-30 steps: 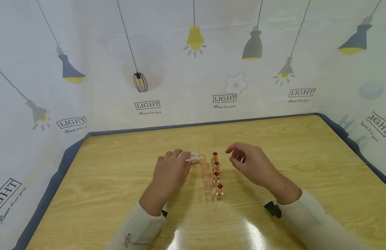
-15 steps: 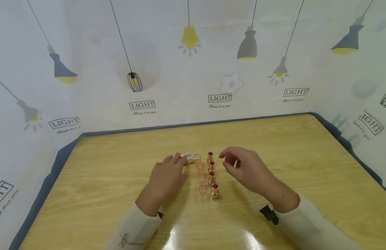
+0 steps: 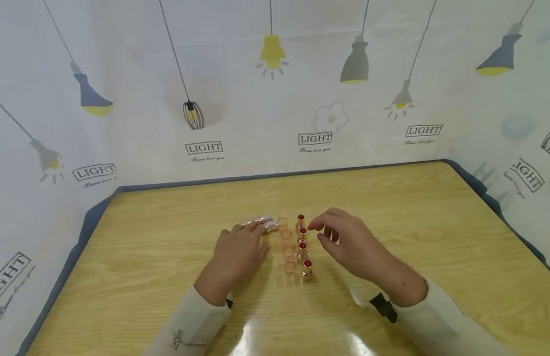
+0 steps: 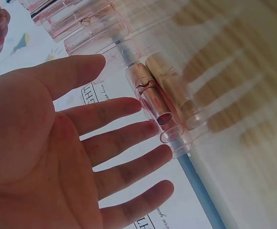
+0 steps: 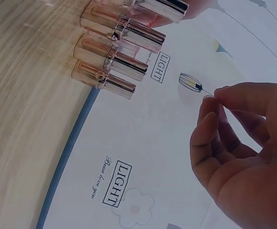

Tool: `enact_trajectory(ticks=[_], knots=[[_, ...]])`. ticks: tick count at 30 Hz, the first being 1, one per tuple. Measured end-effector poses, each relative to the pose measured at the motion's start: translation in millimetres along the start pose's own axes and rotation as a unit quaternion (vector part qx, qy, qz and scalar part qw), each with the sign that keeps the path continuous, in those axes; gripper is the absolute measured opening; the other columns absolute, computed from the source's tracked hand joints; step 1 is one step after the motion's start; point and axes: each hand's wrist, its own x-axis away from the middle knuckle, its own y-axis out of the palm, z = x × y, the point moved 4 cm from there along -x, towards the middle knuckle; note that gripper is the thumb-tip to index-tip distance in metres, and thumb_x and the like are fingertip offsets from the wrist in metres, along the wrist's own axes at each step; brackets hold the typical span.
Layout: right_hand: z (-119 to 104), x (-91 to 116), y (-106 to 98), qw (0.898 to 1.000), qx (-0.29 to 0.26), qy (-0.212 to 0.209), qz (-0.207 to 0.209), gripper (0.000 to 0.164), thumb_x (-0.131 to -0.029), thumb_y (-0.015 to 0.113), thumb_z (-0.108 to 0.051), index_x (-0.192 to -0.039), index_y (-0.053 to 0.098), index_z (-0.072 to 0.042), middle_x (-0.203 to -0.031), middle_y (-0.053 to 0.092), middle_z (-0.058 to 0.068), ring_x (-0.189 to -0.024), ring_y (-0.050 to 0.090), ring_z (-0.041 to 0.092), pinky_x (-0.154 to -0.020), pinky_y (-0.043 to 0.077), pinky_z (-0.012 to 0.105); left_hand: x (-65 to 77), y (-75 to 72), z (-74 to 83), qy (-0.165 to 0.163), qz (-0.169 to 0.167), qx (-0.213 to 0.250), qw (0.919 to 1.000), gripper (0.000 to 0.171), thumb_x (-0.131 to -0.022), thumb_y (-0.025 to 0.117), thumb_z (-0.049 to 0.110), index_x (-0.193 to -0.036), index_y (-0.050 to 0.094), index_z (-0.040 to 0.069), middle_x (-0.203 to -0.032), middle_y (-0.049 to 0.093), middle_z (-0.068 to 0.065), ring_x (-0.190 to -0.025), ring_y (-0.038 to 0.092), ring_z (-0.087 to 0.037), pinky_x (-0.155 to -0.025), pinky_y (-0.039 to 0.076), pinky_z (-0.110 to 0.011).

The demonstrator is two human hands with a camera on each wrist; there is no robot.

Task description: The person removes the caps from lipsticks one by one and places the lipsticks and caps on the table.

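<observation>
Several uncapped lipsticks with red tops, such as the front lipstick (image 3: 307,271), stand upright in a row. To their left runs a row of clear pinkish caps (image 3: 289,254). Two capped lipsticks lie on their sides past the caps' far end, the farther one (image 3: 259,220) close behind the nearer one (image 3: 271,226). My left hand (image 3: 239,252) is spread flat and palm down, its fingertips right at the lying lipstick (image 4: 152,95) in the left wrist view. My right hand (image 3: 350,242) hovers right of the standing lipsticks, its fingers loosely bent and holding nothing.
All of this is on a wood-grain table (image 3: 177,212) with a dark blue edge strip (image 3: 204,183). A white backdrop (image 3: 257,113) printed with lamps and "LIGHT" encloses its back and sides. Glare (image 3: 357,343) shows near the front.
My left hand has drawn back and left, with its fingers straighter, so more of the lying lipsticks shows. My right hand has come slightly closer to the standing row. The view has shifted a little.
</observation>
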Motion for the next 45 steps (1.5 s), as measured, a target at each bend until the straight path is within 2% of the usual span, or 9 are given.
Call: enact_trajectory(ticks=[10, 16, 22, 26, 30, 35, 39, 42, 45], knots=[[-2.0, 0.7, 1.2, 1.000, 0.001, 0.000, -0.009, 0.025, -0.088, 0.068, 0.007, -0.105, 0.070, -0.011, -0.099, 0.065, -0.001, -0.078, 0.055, 0.007, -0.066, 0.052, 0.023, 5.0, -7.9, -0.9, 0.001, 0.030, -0.010, 0.9995, 0.045, -0.097, 0.064, 0.040, -0.135, 0.060, 0.016, -0.138, 0.063, -0.005, -0.107, 0.066, -0.032, -0.091, 0.049, -0.054], [-3.4, 1.4, 2.6, 1.000, 0.003, -0.009, -0.008, 0.026, -0.087, 0.068, 0.008, -0.106, 0.071, -0.010, -0.098, 0.065, 0.000, -0.078, 0.056, 0.007, -0.065, 0.052, 0.021, 7.5, -8.9, -0.6, 0.022, 0.084, -0.041, 0.9953, 0.035, -0.090, 0.075, 0.032, -0.118, 0.064, 0.013, -0.106, 0.074, -0.007, -0.080, 0.069, -0.028, -0.070, 0.051, -0.046], [-3.4, 3.3, 2.1, 1.000, 0.003, -0.011, -0.013, 0.028, -0.088, 0.067, 0.009, -0.108, 0.070, -0.011, -0.100, 0.064, -0.001, -0.078, 0.055, 0.007, -0.064, 0.051, 0.022, 5.4, -9.6, 0.8, 0.028, 0.135, -0.060, 0.9886, 0.017, -0.093, 0.071, 0.029, -0.103, 0.068, 0.015, -0.080, 0.074, -0.005, -0.062, 0.067, -0.026, -0.054, 0.046, -0.040], [-3.3, 4.9, 1.8, 1.000, 0.003, -0.012, -0.015, 0.030, -0.088, 0.065, 0.010, -0.110, 0.070, -0.010, -0.102, 0.064, 0.000, -0.079, 0.056, 0.008, -0.064, 0.050, 0.020, 5.2, -8.0, 1.6, 0.031, 0.151, -0.054, 0.9865, 0.015, -0.093, 0.071, 0.029, -0.098, 0.067, 0.015, -0.076, 0.073, -0.005, -0.058, 0.066, -0.026, -0.051, 0.043, -0.038], [-2.8, 5.3, 1.2, 1.000, 0.002, -0.014, -0.013, 0.031, -0.088, 0.065, 0.010, -0.111, 0.070, -0.010, -0.103, 0.064, 0.000, -0.080, 0.056, 0.009, -0.063, 0.051, 0.020, 4.1, -8.1, 1.7, 0.026, 0.160, -0.042, 0.9859, 0.019, -0.093, 0.071, 0.030, -0.101, 0.069, 0.014, -0.078, 0.074, -0.006, -0.062, 0.068, -0.028, -0.051, 0.044, -0.040], [-2.8, 5.2, 1.7, 1.000, 0.002, -0.013, -0.018, 0.032, -0.088, 0.064, 0.011, -0.111, 0.070, -0.010, -0.104, 0.064, 0.000, -0.080, 0.056, 0.009, -0.063, 0.051, 0.021, 4.1, -7.0, 0.2, 0.004, 0.140, -0.007, 0.9901, 0.022, -0.095, 0.069, 0.031, -0.111, 0.070, 0.017, -0.080, 0.074, -0.005, -0.062, 0.066, -0.028, -0.049, 0.038, -0.036], [-2.7, 5.0, 1.8, 1.000, 0.005, -0.007, -0.024, 0.032, -0.088, 0.063, 0.011, -0.110, 0.070, -0.011, -0.106, 0.063, 0.002, -0.082, 0.056, 0.009, -0.062, 0.050, 0.020, 4.8, -7.8, -0.2, -0.002, 0.143, 0.012, 0.9897, 0.026, -0.095, 0.069, 0.033, -0.117, 0.070, 0.019, -0.079, 0.073, -0.003, -0.058, 0.063, -0.026, -0.047, 0.034, -0.033], [-3.0, 4.1, 1.7, 1.000, 0.006, -0.003, -0.027, 0.032, -0.088, 0.063, 0.011, -0.110, 0.070, -0.011, -0.107, 0.062, 0.002, -0.083, 0.055, 0.010, -0.061, 0.049, 0.020, 4.4, -10.2, -1.6, -0.003, 0.150, 0.011, 0.9886, 0.028, -0.094, 0.070, 0.032, -0.119, 0.071, 0.020, -0.080, 0.074, -0.005, -0.062, 0.066, -0.028, -0.049, 0.037, -0.035], [-3.1, 4.3, 2.0, 0.999, 0.005, 0.001, -0.032, 0.033, -0.088, 0.063, 0.011, -0.110, 0.070, -0.011, -0.107, 0.061, 0.003, -0.083, 0.055, 0.011, -0.060, 0.049, 0.020, 3.7, -12.0, -3.6, -0.004, 0.138, -0.004, 0.9904, 0.028, -0.092, 0.072, 0.030, -0.117, 0.071, 0.017, -0.081, 0.073, -0.007, -0.063, 0.065, -0.026, -0.050, 0.041, -0.037]])
